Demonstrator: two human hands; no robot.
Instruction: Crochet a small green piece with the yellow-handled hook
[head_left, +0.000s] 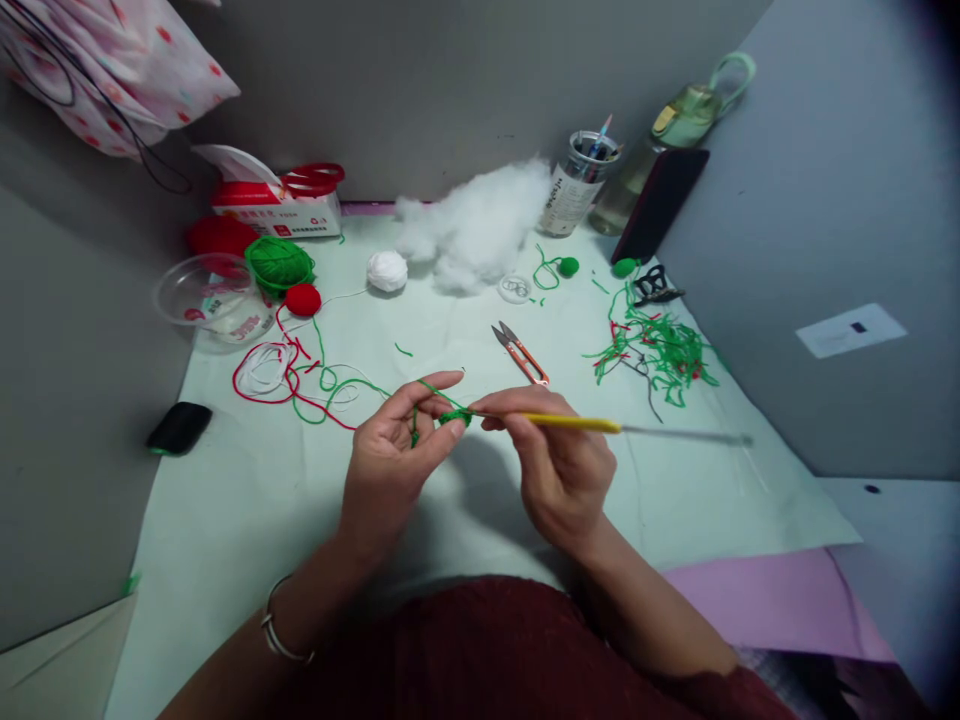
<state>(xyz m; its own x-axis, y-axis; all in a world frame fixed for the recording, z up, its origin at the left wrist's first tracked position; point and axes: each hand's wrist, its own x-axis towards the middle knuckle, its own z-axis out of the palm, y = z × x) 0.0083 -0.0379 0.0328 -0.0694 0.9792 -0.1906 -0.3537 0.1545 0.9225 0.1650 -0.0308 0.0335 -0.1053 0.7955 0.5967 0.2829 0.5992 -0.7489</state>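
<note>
My left hand [390, 450] pinches a small piece of green crochet work [454, 416] between thumb and fingers, with green yarn [352, 383] running over its raised index finger and off to the left. My right hand [564, 462] is closed round the yellow handle of a crochet hook [574, 423], whose thin tip meets the green piece. The hook's far metal end points right. Just beyond my right hand lie orange-handled thread snips [523, 355], blades apart. A red ball [303, 300] and a green yarn ball [280, 265] rest at the back left.
White stuffing [480, 225] and a white yarn ball [387, 271] sit at the back. A pen can [576, 185], a bottle [637, 170] and a leaning black phone [661, 205] stand back right. Yarn scraps [667, 350] lie right; a clear tub [217, 300] stands left.
</note>
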